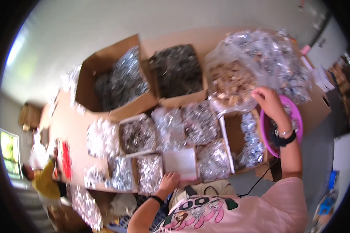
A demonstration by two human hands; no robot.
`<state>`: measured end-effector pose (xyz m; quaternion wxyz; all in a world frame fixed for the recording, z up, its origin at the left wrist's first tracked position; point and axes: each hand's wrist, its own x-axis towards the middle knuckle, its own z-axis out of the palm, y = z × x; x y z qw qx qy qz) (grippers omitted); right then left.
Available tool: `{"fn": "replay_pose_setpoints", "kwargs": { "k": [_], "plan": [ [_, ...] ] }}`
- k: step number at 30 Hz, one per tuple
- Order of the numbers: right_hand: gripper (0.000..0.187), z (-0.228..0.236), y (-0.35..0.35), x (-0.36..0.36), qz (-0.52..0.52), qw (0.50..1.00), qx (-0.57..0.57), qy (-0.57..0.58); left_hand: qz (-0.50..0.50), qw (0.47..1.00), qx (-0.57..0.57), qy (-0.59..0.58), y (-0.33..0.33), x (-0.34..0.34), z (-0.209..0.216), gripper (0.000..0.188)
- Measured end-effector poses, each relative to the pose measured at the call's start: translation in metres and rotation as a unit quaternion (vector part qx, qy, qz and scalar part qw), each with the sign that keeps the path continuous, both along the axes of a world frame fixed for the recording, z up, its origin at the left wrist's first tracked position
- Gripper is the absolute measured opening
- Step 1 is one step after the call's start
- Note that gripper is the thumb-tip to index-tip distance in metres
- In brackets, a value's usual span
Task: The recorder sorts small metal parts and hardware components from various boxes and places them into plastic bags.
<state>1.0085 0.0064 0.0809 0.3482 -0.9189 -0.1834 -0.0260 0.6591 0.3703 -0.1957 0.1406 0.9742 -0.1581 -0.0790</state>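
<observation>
- I see the right hand (266, 100) raised over the near right edge of a clear plastic bag (221, 54), its fingers bent inward; I cannot tell whether they pinch anything.
- The bag sits open on the brown table (76, 120), with small tan pieces (231, 79) heaped inside it.
- I have the left hand (170, 182) at the near edge of a flat white tray (179, 161); the fingers lie close together, but I cannot tell whether they grip it.
- Just below the right hand I make out a magenta basin (299, 116) with some contents.
- Left of that basin stands a cardboard box (232, 122), partly filled with bluish-silver packets (249, 136).
- Beyond the tray I see silvery packets (200, 122), and behind them a carton (182, 100) of dark packets.
- Far to the left I see a co-worker in yellow (46, 178) near red strips (66, 160).
</observation>
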Motion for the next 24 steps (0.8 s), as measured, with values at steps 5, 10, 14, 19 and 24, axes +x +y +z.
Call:
{"fn": "replay_pose_setpoints", "kwargs": {
  "k": [5, 10, 14, 19, 24],
  "plan": [
    [0.013, -0.073, 0.091, -0.063, 0.224, 0.965, 0.041, 0.127, 0.049, 0.992, -0.049, 0.106, 0.007, -0.016, -0.004, 0.016],
    [0.015, -0.122, 0.136, -0.105, 0.344, 0.924, -0.006, 0.166, 0.097, 0.974, -0.134, 0.154, 0.004, 0.008, 0.045, 0.006],
    [0.015, -0.133, 0.15, -0.118, 0.354, 0.914, 0.0, 0.199, 0.225, 0.935, -0.264, 0.079, 0.014, 0.016, 0.061, 0.009],
    [0.016, -0.128, 0.166, -0.135, 0.305, 0.933, 0.066, 0.179, 0.393, 0.869, -0.299, 0.026, 0.027, 0.044, 0.119, 0.009],
    [0.02, -0.113, 0.204, -0.163, 0.292, 0.919, 0.142, 0.223, 0.348, 0.901, -0.239, -0.102, 0.02, 0.071, 0.15, 0.006]
  ]
}}
